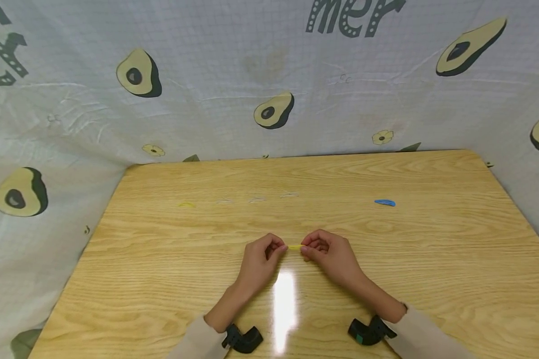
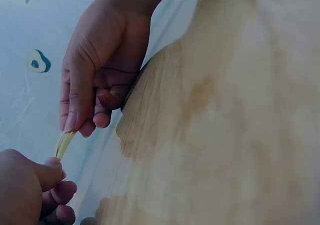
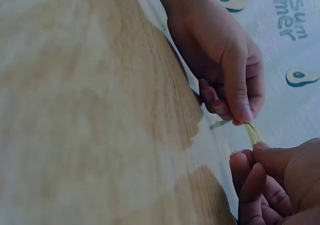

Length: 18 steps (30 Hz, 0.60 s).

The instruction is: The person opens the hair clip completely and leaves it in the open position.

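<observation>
Just above the bench (image 1: 170,279), both hands meet at its middle over a small yellow hair clip (image 1: 295,247), thin, flat and narrow. The left hand (image 1: 261,262) pinches its left end with curled fingers; the right hand (image 1: 330,254) pinches its right end. At two o'clock from them lies a blue clip (image 1: 384,202). The backdrop cloth (image 1: 233,99) reads "mer" at twelve o'clock.

Two yellow hair clips (image 1: 295,247), one blue hair clip (image 1: 384,202), three clear hair clips (image 1: 257,199), two hands (image 1: 260,259)
</observation>
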Each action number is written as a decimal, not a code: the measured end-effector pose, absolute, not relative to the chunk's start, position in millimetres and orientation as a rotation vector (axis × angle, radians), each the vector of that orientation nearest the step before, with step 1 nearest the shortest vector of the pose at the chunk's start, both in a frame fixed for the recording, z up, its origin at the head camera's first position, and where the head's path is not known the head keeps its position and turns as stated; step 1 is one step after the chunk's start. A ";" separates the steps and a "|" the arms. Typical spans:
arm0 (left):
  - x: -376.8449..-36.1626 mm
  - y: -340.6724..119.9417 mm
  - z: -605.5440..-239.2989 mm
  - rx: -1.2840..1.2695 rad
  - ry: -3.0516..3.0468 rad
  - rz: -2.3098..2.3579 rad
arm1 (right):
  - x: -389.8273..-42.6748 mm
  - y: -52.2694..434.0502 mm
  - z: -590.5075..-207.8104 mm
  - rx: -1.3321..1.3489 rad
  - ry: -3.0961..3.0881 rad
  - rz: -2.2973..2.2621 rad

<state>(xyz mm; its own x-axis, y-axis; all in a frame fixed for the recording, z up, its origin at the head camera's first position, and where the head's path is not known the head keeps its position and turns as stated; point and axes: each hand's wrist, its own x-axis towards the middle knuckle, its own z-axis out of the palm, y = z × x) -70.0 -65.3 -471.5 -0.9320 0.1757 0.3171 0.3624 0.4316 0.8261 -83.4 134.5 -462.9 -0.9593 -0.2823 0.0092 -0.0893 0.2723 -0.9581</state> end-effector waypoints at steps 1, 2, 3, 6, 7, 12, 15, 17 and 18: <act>-67.9 -66.6 -471.8 -0.480 -2.507 -1.507 | -82.1 134.3 -463.5 -0.357 2.366 -1.766; -66.0 -67.8 -471.8 -0.483 -2.513 -1.504 | -80.7 134.1 -463.9 -0.366 2.365 -1.764; -64.2 -68.9 -472.0 -0.488 -2.519 -1.503 | -79.2 134.0 -464.4 -0.373 2.361 -1.766; -59.6 -71.8 -473.1 -0.504 -2.540 -1.483 | -74.1 134.5 -466.1 -0.392 2.357 -1.761; -58.0 -72.6 -473.5 -0.516 -2.544 -1.472 | -72.3 134.9 -466.8 -0.397 2.359 -1.755; -49.5 -75.0 -476.8 -0.567 -2.553 -1.356 | -64.2 137.2 -470.1 -0.463 2.393 -1.711; -46.7 -75.2 -478.0 -0.575 -2.557 -1.299 | -61.9 138.3 -472.2 -0.536 2.435 -1.683; -46.3 -75.0 -477.5 -0.580 -2.565 -1.281 | -61.2 138.5 -472.9 -0.585 2.462 -1.675; -46.2 -75.2 -477.3 -0.583 -2.572 -1.273 | -61.0 138.4 -473.2 -0.603 2.468 -1.676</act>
